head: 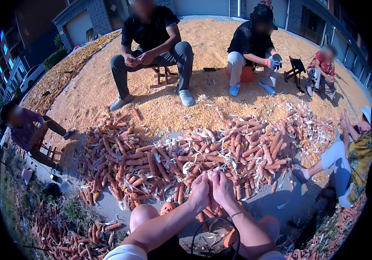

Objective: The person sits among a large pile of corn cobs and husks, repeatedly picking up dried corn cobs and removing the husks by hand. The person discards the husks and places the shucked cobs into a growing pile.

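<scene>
Both of my hands meet low in the middle of the view, above a pile of bare reddish corn cobs [205, 157]. My left hand [201, 188] and my right hand [222, 188] have their fingers bent around a corn cob [210, 185], whose pale top shows between the fingertips. How many kernels are on it, I cannot tell. Dry husk strips [189, 167] lie among the cobs just beyond my fingers. Farther out, loose yellow corn kernels [160, 110] cover the ground in a thick layer.
Several people sit around the pile; one [268, 61] wears gloves. A small folding stool [293, 72] stands between two of them. More cobs [65, 234] lie at the lower left, and unshelled ears [59, 71] at the upper left. An orange shoe [168, 208] is below my left forearm.
</scene>
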Tool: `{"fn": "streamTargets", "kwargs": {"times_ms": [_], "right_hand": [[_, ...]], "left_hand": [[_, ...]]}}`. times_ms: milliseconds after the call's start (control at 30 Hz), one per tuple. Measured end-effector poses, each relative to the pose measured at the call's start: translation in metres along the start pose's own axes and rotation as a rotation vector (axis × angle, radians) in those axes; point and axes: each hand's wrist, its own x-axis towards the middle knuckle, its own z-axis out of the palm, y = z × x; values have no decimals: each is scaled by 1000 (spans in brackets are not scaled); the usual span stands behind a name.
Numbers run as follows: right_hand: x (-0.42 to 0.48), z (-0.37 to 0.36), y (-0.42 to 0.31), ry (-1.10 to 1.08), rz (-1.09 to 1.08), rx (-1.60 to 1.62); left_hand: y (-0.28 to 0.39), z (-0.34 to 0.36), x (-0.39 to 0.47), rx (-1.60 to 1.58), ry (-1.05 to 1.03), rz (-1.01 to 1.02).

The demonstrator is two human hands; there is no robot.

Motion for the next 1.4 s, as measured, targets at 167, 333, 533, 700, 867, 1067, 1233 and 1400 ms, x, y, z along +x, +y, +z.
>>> {"fn": "streamTargets", "kwargs": {"times_ms": [167,333,533,700,867,1067,1233,1400], "right_hand": [[2,-1,-1,-2,19,-4],[-1,2,4,-33,45,-33],[17,-18,-18,-153,377,249],[15,-12,-8,-60,365,316],[11,1,-9,57,280,328],[8,8,-6,86,282,287],[24,-6,-11,3,339,368],[20,1,6,39,369,440]], "left_hand": [[-10,-7,13,-51,-20,15],[-9,-4,9,-45,7,10],[-7,-6,5,5,-141,128],[-4,17,-10,-38,-48,200],[-11,-4,5,-2,-42,221],[-6,5,2,-6,-2,241],[-7,-2,8,-8,-58,199],[-13,7,0,-61,-106,240]]}}
